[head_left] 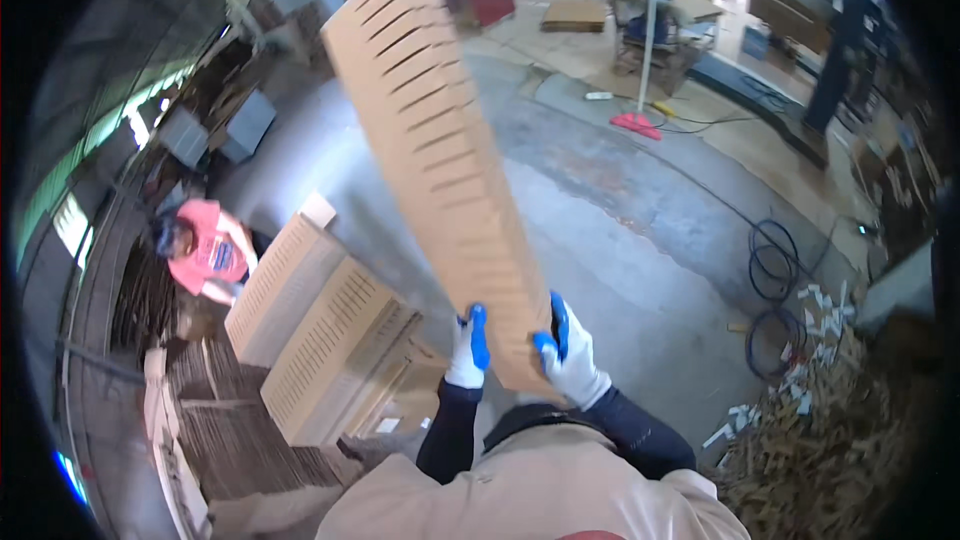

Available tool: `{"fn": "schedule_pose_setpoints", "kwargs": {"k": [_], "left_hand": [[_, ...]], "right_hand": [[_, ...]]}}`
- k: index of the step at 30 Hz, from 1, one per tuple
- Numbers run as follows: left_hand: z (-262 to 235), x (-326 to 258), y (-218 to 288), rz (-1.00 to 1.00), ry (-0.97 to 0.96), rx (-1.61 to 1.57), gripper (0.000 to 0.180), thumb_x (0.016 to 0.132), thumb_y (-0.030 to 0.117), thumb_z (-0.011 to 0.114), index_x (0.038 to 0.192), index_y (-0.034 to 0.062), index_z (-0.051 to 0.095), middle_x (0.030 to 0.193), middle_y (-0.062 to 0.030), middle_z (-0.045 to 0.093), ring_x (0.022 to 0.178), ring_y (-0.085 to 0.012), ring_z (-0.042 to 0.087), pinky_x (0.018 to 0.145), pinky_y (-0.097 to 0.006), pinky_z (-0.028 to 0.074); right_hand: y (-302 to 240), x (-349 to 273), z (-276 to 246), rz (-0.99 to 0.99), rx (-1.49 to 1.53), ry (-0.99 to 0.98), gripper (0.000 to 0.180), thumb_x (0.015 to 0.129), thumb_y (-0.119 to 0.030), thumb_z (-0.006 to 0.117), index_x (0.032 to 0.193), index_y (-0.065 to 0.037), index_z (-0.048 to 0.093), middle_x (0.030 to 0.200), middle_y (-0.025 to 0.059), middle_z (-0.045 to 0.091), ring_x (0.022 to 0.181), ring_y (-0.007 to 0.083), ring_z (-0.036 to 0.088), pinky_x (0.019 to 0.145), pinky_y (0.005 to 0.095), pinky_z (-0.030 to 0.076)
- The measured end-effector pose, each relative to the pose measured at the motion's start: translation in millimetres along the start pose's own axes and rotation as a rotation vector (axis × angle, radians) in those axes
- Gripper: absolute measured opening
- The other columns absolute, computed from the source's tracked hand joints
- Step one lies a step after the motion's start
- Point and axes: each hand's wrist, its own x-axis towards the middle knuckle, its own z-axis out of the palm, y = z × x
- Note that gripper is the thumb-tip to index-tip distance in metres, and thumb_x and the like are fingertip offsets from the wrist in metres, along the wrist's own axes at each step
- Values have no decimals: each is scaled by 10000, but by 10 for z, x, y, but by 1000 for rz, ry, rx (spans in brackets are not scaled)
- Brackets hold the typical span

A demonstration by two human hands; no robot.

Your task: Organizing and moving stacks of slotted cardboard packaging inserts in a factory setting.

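A long bundle of slotted cardboard sheets point(440, 155) rises from in front of my body, its far end tilted up and to the left. Dark slits run in a row along its face. My left hand point(468, 348), in a white glove with blue fingers, closes on the bundle's left edge near its lower end. On the opposite edge, my right hand point(572, 352) grips it in the same kind of glove. The fingers behind the cardboard are partly hidden. To the left lie stacked slotted cardboard bundles point(325, 350), apart from my hands.
A person in a pink shirt point(208, 245) is beside those stacked bundles. Cardboard scraps point(830, 440) heap up at the lower right, near a coiled dark hose point(772, 260). A pink-headed broom point(637, 124) stands farther off, near a flat cardboard stack point(573, 16).
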Motion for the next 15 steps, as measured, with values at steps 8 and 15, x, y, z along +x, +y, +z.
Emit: {"fn": "schedule_pose_setpoints", "kwargs": {"k": [8, 15], "left_hand": [[756, 1653, 314, -66, 207, -54, 303, 888, 55, 660, 1168, -42, 599, 1008, -55, 666, 834, -94, 635, 777, -240, 536], [1143, 3561, -331, -169, 183, -152, 331, 934, 179, 637, 1197, -19, 600, 1059, -50, 659, 936, -99, 622, 852, -249, 511]], "right_hand": [[1284, 1894, 62, 63, 167, -295, 582, 920, -241, 539, 1385, 79, 397, 1204, 288, 597, 1085, 392, 626, 877, 371, 502], [2221, 3523, 13, 179, 171, -394, 616, 881, -170, 528, 1427, 59, 358, 1211, 235, 616, 1050, 275, 651, 873, 345, 504]]}}
